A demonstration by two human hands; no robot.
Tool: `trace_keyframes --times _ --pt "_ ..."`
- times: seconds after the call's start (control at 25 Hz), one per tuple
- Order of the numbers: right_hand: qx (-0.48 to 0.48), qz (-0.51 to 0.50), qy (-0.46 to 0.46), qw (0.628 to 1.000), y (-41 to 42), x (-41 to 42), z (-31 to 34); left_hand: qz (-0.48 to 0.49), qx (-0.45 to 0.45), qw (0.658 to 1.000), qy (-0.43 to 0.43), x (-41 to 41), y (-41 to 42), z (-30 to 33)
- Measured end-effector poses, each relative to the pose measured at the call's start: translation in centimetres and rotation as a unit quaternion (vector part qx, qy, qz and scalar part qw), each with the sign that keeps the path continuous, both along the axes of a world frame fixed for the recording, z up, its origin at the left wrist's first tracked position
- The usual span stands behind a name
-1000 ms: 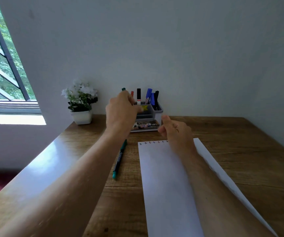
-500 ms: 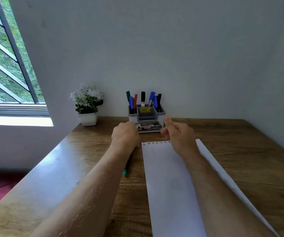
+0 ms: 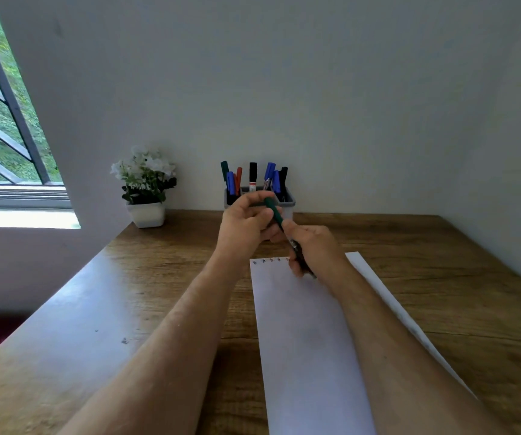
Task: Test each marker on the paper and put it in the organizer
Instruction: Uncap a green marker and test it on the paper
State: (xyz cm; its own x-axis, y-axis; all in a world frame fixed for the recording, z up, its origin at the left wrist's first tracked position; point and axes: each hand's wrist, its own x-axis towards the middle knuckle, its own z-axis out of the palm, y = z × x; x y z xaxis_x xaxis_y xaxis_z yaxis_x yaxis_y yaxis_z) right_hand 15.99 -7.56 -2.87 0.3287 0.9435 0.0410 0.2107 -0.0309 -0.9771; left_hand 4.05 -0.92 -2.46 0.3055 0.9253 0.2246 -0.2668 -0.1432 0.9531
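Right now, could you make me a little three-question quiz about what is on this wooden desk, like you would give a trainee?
1. True or false: both hands hold the dark green marker.
2. Where does the potted white-flowered plant stand: A, left of the grey desk organizer; B, on the white sheet of paper; C, right of the organizer?
3. Fill in: the small test marks sit along the paper's ___ edge.

Key: 1 true, the left hand grips the cap end and the right hand grips the barrel. 2 A. 3 far (top).
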Motion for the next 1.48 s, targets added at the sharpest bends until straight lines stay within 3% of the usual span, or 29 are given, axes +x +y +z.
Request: trace_keyframes --times 0.36,0.56,0.72,0.92,1.28,1.48 --pt "0.062 -0.051 -0.115 0.99 0.1 0.4 -0.3 -0.012 -0.011 0.995 -0.094 1.0 -0.5 -0.8" --pt "0.075 -0.07 -0.214 0.971 -0.1 0.8 -0.1 -0.013 -0.041 0.994 -0.099 1.4 -0.8 -0.9" --pt "0.07 -0.086 -0.219 0.969 -0.5 1.3 -0.1 -0.023 -0.051 0.991 -0.121 1.3 -0.9 -0.8" --pt "0.037 -0.097 -0.151 0.983 -1.1 4.4 -0.5 0.002 -0.077 0.989 -0.126 2.4 -1.4 -1.3" --pt "0.127 -0.184 0.143 0.964 -1.0 7.9 -1.1 -0.058 -0.141 0.986 -0.062 4.8 -2.1 -2.4" --pt "0.113 -0.27 0.042 0.955 -0.5 8.8 -2.6 -0.066 -0.16 0.985 -0.025 5.7 -1.9 -2.8"
